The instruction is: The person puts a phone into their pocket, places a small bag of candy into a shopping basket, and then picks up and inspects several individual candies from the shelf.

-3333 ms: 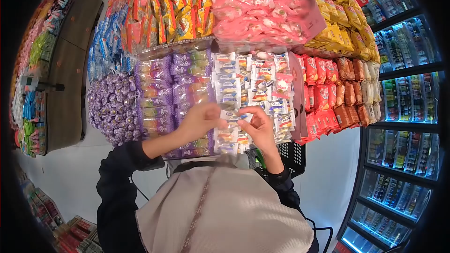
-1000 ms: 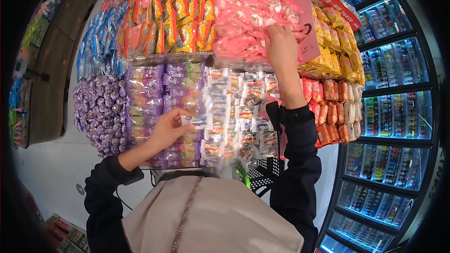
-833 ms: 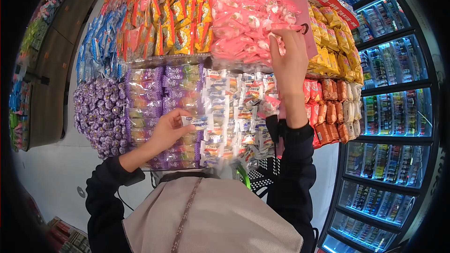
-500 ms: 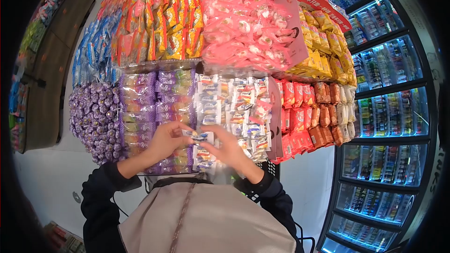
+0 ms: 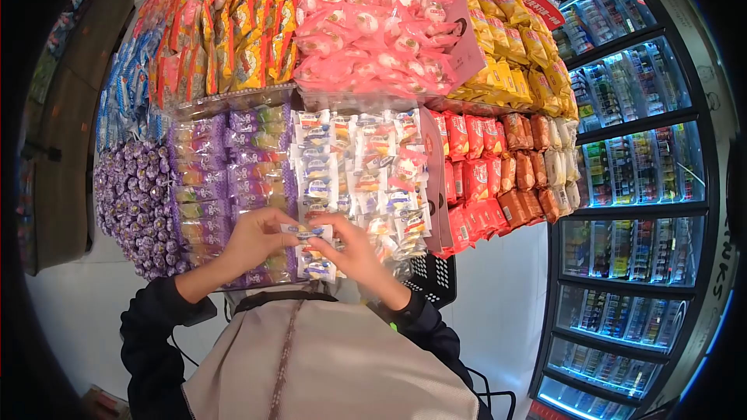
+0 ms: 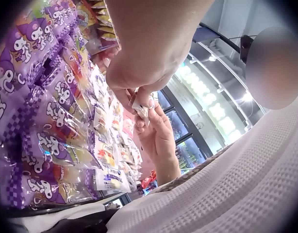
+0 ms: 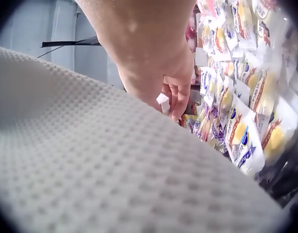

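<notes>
In the head view, a small white wrapped candy (image 5: 305,232) is held between both hands, above the front of the display. The left hand (image 5: 258,241) pinches its left end, and the right hand (image 5: 352,250) has thumb and fingers on its right end. Rows of white candy packets (image 5: 373,163) lie just behind the hands, with purple packets (image 5: 198,187) beside them under the left hand. The left wrist view shows the candy (image 6: 141,109) between the fingertips of both hands. From the right wrist, a white wrapper end (image 7: 162,99) sticks out at the fingers.
Pink bags (image 5: 366,23) and yellow bags (image 5: 517,54) fill the upper tier, with a pink divider (image 5: 463,39) between them. Red packets (image 5: 471,179) lie right of the white ones. A black basket (image 5: 436,280) stands below the display, and lit shelves (image 5: 638,163) line the right side.
The right hand has come down from the pink bags to the candy in the left hand. A pink-wrapped piece now lies on the white packets. The head view has shifted to the right.
</notes>
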### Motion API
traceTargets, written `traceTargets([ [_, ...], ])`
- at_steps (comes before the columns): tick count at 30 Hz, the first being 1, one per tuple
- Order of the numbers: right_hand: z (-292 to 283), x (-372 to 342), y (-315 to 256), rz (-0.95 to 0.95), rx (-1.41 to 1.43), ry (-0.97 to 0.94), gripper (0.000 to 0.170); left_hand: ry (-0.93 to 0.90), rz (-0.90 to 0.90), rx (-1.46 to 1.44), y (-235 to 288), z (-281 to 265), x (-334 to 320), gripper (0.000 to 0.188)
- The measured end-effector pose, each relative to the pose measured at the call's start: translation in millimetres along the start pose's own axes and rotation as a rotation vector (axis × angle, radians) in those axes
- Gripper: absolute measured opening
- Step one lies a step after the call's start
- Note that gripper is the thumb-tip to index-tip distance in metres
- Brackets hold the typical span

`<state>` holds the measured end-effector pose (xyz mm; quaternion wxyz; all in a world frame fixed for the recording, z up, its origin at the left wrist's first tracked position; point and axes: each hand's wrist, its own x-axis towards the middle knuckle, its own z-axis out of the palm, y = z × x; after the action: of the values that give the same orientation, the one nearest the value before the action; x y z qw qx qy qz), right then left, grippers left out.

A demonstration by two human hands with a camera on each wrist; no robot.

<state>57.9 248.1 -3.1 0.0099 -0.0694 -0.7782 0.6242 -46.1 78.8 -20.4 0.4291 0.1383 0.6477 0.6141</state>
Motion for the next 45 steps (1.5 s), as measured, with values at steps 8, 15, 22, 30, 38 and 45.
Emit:
traceTargets([
  [8,3,-3,19,-0.001,0.072,0.004,0.033,-0.025,0.069,0.048,-1,4,3,0.02],
  [15,-8,-9,26,-0.074,0.246,0.295,0.037,-0.103,0.233,0.199,29,15,29,0.024],
  [22,-40,-20,39,0.024,0.315,0.536,0.034,-0.064,0.724,0.855,68,35,119,0.032],
  [30,-45,-25,51,-0.055,0.429,0.591,0.034,-0.052,0.828,1.184,59,72,170,0.04],
  [38,-57,-23,48,-0.052,0.287,0.637,0.024,-0.033,0.752,0.928,64,64,164,0.04],
  [45,-75,-7,39,-0.081,0.164,0.69,0.018,-0.293,0.298,0.169,57,57,111,0.037],
])
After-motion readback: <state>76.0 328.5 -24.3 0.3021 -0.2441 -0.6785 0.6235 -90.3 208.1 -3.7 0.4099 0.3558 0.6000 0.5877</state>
